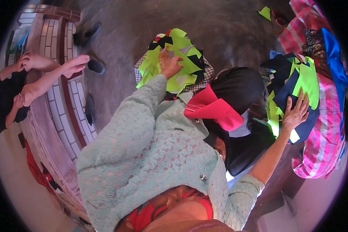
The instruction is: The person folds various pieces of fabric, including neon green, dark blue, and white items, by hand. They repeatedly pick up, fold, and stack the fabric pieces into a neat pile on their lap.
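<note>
My left hand (170,65) reaches over a heap of neon yellow-green fabric scraps (179,38) mixed with black and red ones. Its fingers are apart, and I see nothing held in them. Under this heap lies a checked black-and-white cloth (209,71). Off to the right, my right hand (296,113) rests flat, fingers spread, on a second pile of cloth pieces, touching a bright green piece (308,83) and a dark navy piece (311,125). Between the two heaps, a black cloth (237,85) and a red cloth (212,108) lie near my body.
A person in pink plaid clothing (317,154) sits close on the right, partly covered by blue cloth (334,58). At the left, another person's bare legs (46,77) extend beside a brick-patterned surface (58,108). Dark footwear (96,66) and a stray green scrap (265,13) lie on the floor.
</note>
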A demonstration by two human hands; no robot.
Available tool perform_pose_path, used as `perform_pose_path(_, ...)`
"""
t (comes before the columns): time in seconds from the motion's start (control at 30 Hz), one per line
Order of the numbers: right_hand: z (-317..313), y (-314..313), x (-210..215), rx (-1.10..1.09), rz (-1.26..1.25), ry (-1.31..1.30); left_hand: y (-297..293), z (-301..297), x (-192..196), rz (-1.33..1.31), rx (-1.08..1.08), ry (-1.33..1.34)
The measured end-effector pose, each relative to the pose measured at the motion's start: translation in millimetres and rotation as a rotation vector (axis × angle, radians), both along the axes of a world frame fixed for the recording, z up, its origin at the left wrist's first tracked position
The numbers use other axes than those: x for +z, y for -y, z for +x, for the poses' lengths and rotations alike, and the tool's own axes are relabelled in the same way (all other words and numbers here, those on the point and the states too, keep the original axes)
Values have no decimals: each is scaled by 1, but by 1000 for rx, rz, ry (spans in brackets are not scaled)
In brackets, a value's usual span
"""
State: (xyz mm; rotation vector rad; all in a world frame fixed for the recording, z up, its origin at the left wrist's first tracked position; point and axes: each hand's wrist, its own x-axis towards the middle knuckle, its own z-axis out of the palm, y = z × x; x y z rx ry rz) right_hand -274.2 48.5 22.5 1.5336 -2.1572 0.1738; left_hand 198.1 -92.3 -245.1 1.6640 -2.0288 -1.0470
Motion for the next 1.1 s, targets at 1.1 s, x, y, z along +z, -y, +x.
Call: perform_pose_path(1.1, 5, 6, 7, -7, 13, 34, 29, -64, 0, -627, -687, 476)
